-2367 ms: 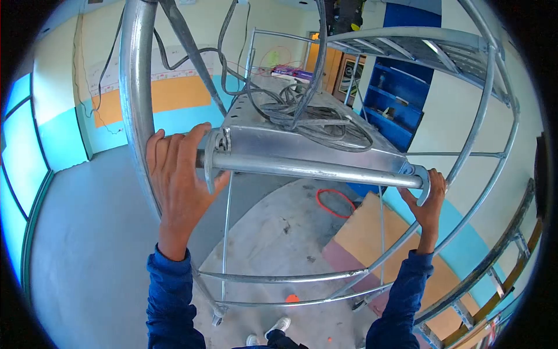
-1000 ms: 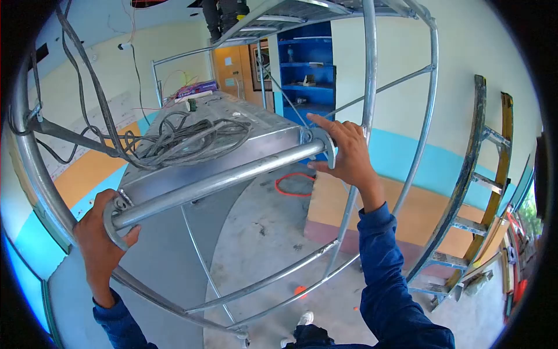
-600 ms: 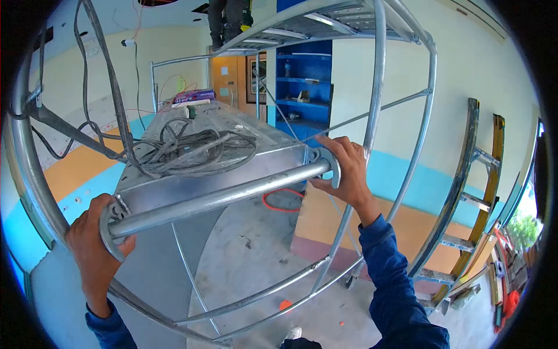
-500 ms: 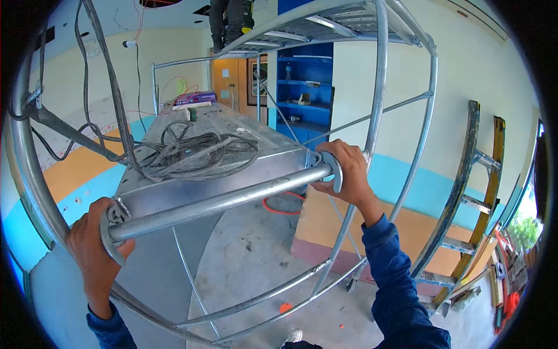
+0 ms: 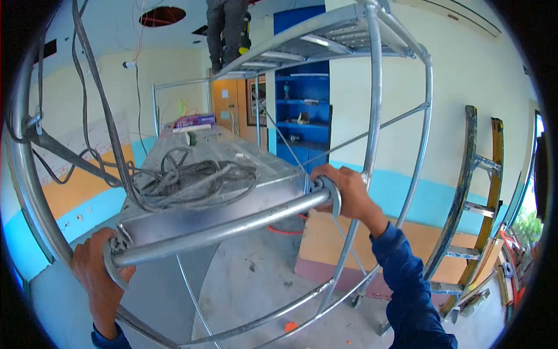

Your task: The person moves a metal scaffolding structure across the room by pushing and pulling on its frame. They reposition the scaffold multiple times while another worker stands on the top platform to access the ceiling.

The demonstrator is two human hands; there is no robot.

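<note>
My left hand (image 5: 97,276) is closed round the left metal hook (image 5: 111,264) at the near end of a scaffold plank (image 5: 244,148). The fingers of my right hand (image 5: 353,195) wrap the matching right hook (image 5: 335,198). Both hooks curve over a horizontal scaffold tube (image 5: 224,235), which runs in front of the plank's end. A tangled grey cable (image 5: 200,177) lies on the plank, with strands hanging down to it from above. Whether the hooks sit fully on the tube is partly hidden by my hands.
Scaffold uprights (image 5: 375,99) and braces surround the plank. On an upper platform (image 5: 314,43) stands a person, only the legs (image 5: 225,35) showing. A purple box (image 5: 195,120) rests at the plank's far end. Against the right wall leans a ladder (image 5: 465,198), with assorted materials (image 5: 508,267) beside it.
The view has tilted up a little, so the room's upper part sits lower in it. Both hands keep their hold on the hooks, with little visible shift against the tube.
</note>
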